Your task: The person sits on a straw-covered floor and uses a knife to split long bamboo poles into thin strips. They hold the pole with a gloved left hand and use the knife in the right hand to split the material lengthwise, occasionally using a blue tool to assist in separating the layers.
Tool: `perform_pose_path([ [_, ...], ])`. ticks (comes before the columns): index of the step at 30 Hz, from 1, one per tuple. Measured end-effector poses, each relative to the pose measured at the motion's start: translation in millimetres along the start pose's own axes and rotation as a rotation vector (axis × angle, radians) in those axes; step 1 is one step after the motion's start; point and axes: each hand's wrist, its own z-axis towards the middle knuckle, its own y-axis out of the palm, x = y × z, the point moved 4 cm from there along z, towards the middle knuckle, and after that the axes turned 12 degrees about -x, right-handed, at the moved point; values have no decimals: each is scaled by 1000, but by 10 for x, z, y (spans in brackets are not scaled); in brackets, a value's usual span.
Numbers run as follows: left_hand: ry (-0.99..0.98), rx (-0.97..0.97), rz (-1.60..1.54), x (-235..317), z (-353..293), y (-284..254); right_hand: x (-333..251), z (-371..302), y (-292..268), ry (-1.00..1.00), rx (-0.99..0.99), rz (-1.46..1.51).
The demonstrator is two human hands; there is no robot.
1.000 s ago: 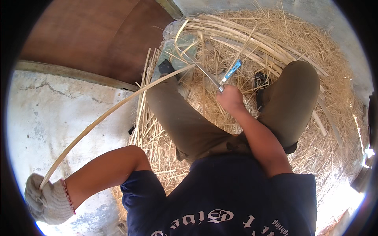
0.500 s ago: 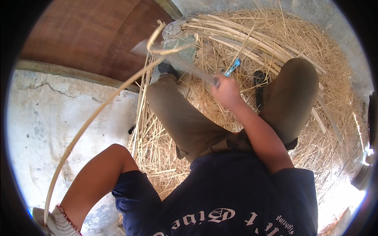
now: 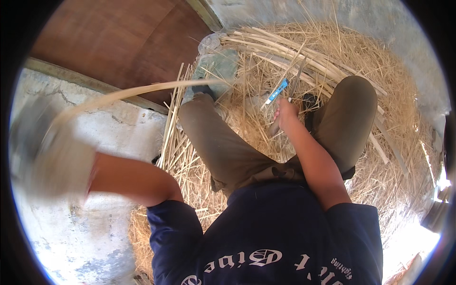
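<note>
At the far left my left hand [image 3: 45, 142], in a pale knitted glove with grey on it, is raised and blurred by motion. From it a long pale bamboo strip [image 3: 137, 90] runs across to a green-grey block [image 3: 223, 64]; the strip's far end is blurred. My right hand [image 3: 287, 113], bare, is closed round the handle of a knife [image 3: 297, 78] between my knees. Its blade points away and slightly right. Just beyond that hand a blue utility cutter [image 3: 278, 91] lies on the straw.
Straw-like shavings [image 3: 380, 61] cover the floor around my legs. A curved bundle of split strips [image 3: 289, 47] lies beyond my feet. A brown wooden panel [image 3: 118, 42] and a cracked, whitish wall [image 3: 137, 128] stand at the left. A grey wall [image 3: 285, 12] rises at the back.
My left hand has swung up and forward with the strip, whose curled end no longer shows. My right hand has turned the knife from pointing left to pointing away and slightly right.
</note>
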Motion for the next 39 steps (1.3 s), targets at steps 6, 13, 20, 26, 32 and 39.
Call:
perform_pose_path([
  [6, -420, 421, -294, -1434, -531, 623, 63, -9, 63, 23, -109, -62],
  [13, -446, 440, -341, -1848, -598, 609, 118, -389, 311, -132, -266, -524],
  [20, -655, 407, -423, -2402, -414, 377, 126, -1094, 611, -347, -529, -914],
  [26, -692, 470, -383, -2576, -425, 127, 171, -1049, 537, -356, -498, -1029],
  [32, -644, 521, -280, -2549, -439, 216, 194, -1080, 571, -320, -566, -1038],
  [39, -662, 526, -219, -2575, -469, 143, 251, -988, 500, -362, -491, -1123],
])
